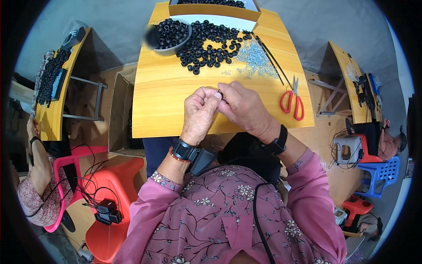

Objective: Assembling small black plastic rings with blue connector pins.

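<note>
My left hand and my right hand meet above the table's near part, fingertips pinched together. Between them shows a small dark bit, too hidden to name. Beyond the hands, many round black beads with holes lie loose on the table. More beads fill a clear bowl at the far left. Right of the loose beads spreads a pile of tiny pale-blue, clear pieces. Thin black cords lie along that pile. Scissors with red handles rest right of my right hand, blades pointing away.
A box holding black beads stands at the table's far edge. An open cardboard box is on the floor to the left. A red chair with black cables stands at lower left. Other people sit by side tables left and right.
</note>
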The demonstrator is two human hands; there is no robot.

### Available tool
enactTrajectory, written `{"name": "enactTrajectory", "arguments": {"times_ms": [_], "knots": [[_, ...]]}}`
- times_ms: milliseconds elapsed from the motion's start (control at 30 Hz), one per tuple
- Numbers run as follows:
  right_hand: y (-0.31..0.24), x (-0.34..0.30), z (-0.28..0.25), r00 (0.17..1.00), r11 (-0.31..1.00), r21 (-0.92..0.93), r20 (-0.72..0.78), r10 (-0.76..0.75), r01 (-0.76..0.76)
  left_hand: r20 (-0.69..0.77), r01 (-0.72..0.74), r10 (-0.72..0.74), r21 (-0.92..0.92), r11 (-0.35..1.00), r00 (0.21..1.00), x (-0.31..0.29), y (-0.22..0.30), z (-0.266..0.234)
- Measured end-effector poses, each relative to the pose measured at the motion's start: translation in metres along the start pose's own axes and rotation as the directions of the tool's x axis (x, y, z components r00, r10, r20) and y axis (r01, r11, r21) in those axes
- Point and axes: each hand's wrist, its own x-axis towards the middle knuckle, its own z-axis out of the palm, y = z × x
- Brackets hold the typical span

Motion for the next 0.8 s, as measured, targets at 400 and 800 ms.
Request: {"name": "enactTrajectory", "arguments": {"times_ms": [400,800], "knots": [[0.012,0.001,-0.005,0.982,0.994,-0.063,0.17,-0.083,0.095,-0.054,-0.006,0.022,0.277,0.961,0.998,-0.004,0.002,0.004],[0.006,-0.004,-0.002,0.996,0.985,0.166,0.079,0.033,-0.046,0.069,0.078,-0.075,-0.031,0.997,0.995,0.004,-0.001,-0.01]]}}
